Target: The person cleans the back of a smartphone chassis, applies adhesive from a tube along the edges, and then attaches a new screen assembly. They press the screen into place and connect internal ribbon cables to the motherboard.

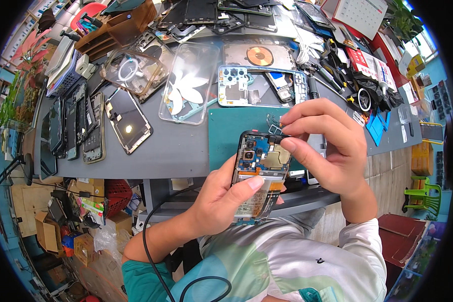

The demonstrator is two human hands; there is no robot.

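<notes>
My left hand (pixel 221 199) is closed around an opened smartphone (pixel 259 173), its thumb lying across the battery (pixel 251 199). The phone is tilted, with its back cover off. Camera modules (pixel 248 154), a blue circuit board and an orange flex cable show inside. At the phone's upper right corner, my right hand (pixel 332 146) has its thumb and index finger pinched together. Whatever lies between those fingertips is too small or hidden to name. Just beyond the phone, a few small metal parts (pixel 274 126) lie on a green work mat (pixel 226 126).
A clear plastic case (pixel 189 83) and a phone frame (pixel 236 93) lie beyond the mat. Several dismantled phones (pixel 128 121) cover the left side. Pliers, screwdrivers (pixel 329 78) and blue plastic pieces (pixel 375 128) crowd the right. A black cable (pixel 148 226) crosses my left forearm.
</notes>
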